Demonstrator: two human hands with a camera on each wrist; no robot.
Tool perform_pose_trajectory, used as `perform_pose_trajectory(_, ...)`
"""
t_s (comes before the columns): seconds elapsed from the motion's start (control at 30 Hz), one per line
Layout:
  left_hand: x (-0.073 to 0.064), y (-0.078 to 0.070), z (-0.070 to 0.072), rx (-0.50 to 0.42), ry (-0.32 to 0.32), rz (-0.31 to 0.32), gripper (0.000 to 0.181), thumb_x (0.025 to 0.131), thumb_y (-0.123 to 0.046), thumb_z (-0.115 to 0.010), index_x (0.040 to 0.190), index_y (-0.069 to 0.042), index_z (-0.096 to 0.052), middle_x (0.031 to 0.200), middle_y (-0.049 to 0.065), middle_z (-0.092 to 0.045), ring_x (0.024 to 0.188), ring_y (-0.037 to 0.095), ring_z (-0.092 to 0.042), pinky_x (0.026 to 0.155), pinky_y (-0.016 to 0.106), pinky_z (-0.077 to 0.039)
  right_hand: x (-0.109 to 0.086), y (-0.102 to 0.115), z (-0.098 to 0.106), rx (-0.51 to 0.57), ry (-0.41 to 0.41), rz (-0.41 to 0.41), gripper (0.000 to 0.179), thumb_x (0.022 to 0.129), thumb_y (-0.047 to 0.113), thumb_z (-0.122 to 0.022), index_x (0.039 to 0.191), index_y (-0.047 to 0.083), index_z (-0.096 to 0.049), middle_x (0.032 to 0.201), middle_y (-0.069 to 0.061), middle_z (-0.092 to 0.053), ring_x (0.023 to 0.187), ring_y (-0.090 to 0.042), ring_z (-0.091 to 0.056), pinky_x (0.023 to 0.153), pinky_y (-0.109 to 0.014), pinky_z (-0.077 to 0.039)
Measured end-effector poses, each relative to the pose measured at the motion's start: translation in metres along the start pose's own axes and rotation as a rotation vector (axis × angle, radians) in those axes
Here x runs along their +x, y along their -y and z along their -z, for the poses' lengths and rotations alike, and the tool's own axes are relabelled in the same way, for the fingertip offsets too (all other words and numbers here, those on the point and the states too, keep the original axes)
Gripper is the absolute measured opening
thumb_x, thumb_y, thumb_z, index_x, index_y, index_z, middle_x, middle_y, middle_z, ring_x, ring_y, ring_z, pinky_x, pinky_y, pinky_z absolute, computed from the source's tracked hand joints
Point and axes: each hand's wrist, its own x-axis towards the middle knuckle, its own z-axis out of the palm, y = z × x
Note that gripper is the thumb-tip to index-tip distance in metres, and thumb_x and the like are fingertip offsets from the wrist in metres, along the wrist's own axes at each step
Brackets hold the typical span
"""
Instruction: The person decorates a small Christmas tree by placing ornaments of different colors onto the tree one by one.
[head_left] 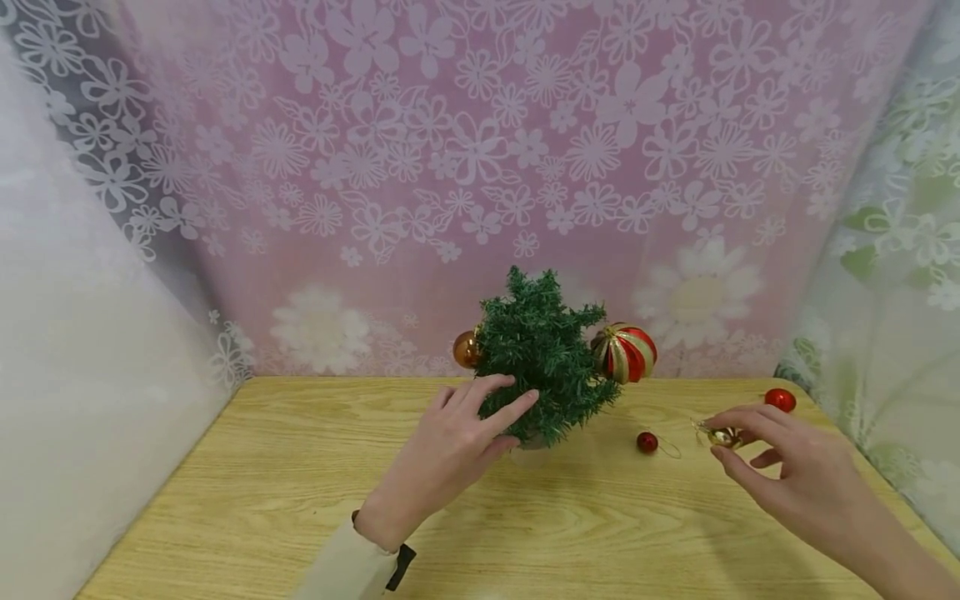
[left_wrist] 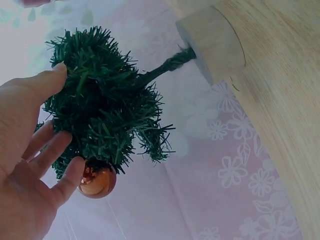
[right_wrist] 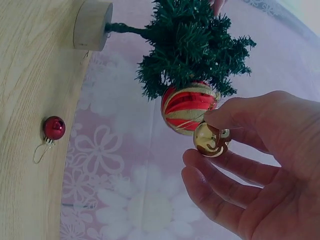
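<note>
A small artificial Christmas tree (head_left: 540,350) stands on a round wooden base (left_wrist: 212,45). An orange-gold bauble (head_left: 467,349) hangs on its left side, and a large red-and-gold striped bauble (head_left: 626,352) on its right. My left hand (head_left: 461,429) is at the tree's near left side, fingers spread and fingertips at the green branches. To the right of the tree, my right hand (head_left: 795,462) pinches a small shiny gold bauble (right_wrist: 210,139) between thumb and fingers, above the table. A thin loop shows at the bauble's left in the head view.
On the wooden table (head_left: 300,483), a small dark red bauble (head_left: 647,442) with a string loop lies between tree and right hand. A brighter red bauble (head_left: 780,400) sits at the back right corner. Flower-patterned curtains (head_left: 450,167) enclose the back and both sides.
</note>
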Motion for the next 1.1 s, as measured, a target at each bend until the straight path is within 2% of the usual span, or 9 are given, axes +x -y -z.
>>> perform_pose_trajectory(0.17,0.004,0.000,-0.003,-0.003,0.004,0.014,0.064,0.093,-0.034,-0.076,0.152,-0.032,-0.051,0.147,0.005,-0.054,0.115,0.023,-0.065,0.090,0.041,-0.054,0.003,0.009,-0.002,0.024,-0.002,0.005,0.054,0.064,-0.011,-0.086,0.107,0.020,-0.074,0.098,0.010,-0.069,0.083,0.017,-0.057,0.061,-0.006,-0.049)
perform_pose_trajectory(0.37,0.008,-0.003,-0.009,-0.006,-0.005,0.022,0.060,0.096,-0.034,-0.074,0.151,-0.031,-0.051,0.147,0.006,-0.054,0.120,0.024,-0.063,0.094,0.041,-0.054,0.005,0.019,-0.006,0.128,-0.020,0.040,0.057,0.062,-0.017,-0.085,0.108,0.016,-0.074,0.102,0.010,-0.070,0.087,0.017,-0.058,0.062,-0.006,-0.050)
perform_pose_trajectory(0.57,0.006,-0.006,-0.012,-0.035,-0.066,0.046,0.055,0.095,-0.031,-0.075,0.148,-0.028,-0.056,0.145,0.006,-0.055,0.121,0.025,-0.062,0.095,0.042,-0.054,0.008,0.029,-0.009,0.150,-0.012,0.086,0.063,0.060,-0.018,-0.086,0.111,0.018,-0.074,0.108,0.013,-0.069,0.086,0.015,-0.062,0.066,-0.007,-0.052)
perform_pose_trajectory(0.67,0.005,-0.009,-0.011,-0.074,-0.125,0.061,0.047,0.096,-0.029,-0.074,0.141,-0.026,-0.062,0.141,0.005,-0.058,0.120,0.025,-0.061,0.097,0.042,-0.053,0.008,0.033,-0.010,0.161,0.004,0.111,0.066,0.060,-0.017,-0.086,0.112,0.021,-0.073,0.111,0.011,-0.069,0.091,0.014,-0.064,0.069,-0.007,-0.053)
perform_pose_trajectory(0.77,0.003,-0.014,-0.009,-0.176,-0.185,0.055,0.038,0.096,-0.026,-0.074,0.133,-0.023,-0.068,0.133,0.002,-0.063,0.116,0.020,-0.063,0.097,0.039,-0.054,0.009,0.038,-0.011,0.185,0.018,0.139,0.053,0.072,-0.007,-0.087,0.113,0.022,-0.072,0.114,0.009,-0.070,0.096,0.011,-0.065,0.070,-0.008,-0.053)
perform_pose_trajectory(0.87,0.000,-0.022,-0.008,-0.325,-0.209,0.043,0.030,0.097,-0.022,-0.073,0.127,-0.021,-0.071,0.123,-0.002,-0.067,0.108,0.013,-0.066,0.093,0.031,-0.055,0.010,0.044,-0.012,0.210,0.025,0.167,0.019,0.094,0.022,-0.076,0.113,0.022,-0.073,0.116,0.008,-0.069,0.100,0.009,-0.065,0.072,-0.008,-0.053)
perform_pose_trajectory(0.9,-0.001,-0.024,-0.008,-0.382,-0.206,0.047,0.029,0.097,-0.021,-0.072,0.126,-0.020,-0.072,0.120,-0.003,-0.068,0.107,0.012,-0.066,0.093,0.028,-0.055,0.010,0.046,-0.013,0.214,0.027,0.172,0.018,0.098,0.032,-0.069,0.112,0.021,-0.073,0.116,0.008,-0.069,0.100,0.009,-0.065,0.073,-0.008,-0.053)
perform_pose_trajectory(1.0,-0.003,-0.032,-0.010,-0.581,-0.161,0.101,0.026,0.099,-0.019,-0.069,0.125,-0.020,-0.072,0.117,-0.005,-0.069,0.105,0.008,-0.066,0.089,0.021,-0.054,0.010,0.053,-0.015,0.218,0.038,0.188,0.037,0.103,0.049,-0.051,0.109,0.020,-0.074,0.116,0.007,-0.070,0.103,0.010,-0.063,0.074,-0.007,-0.053)
perform_pose_trajectory(1.1,-0.004,-0.039,-0.013,-0.780,-0.087,0.182,0.025,0.101,-0.019,-0.067,0.125,-0.020,-0.071,0.115,-0.007,-0.070,0.103,0.006,-0.066,0.087,0.020,-0.055,0.010,0.059,-0.018,0.221,0.038,0.208,0.040,0.103,0.050,-0.049,0.107,0.020,-0.074,0.116,0.007,-0.070,0.105,0.013,-0.062,0.075,-0.006,-0.052)
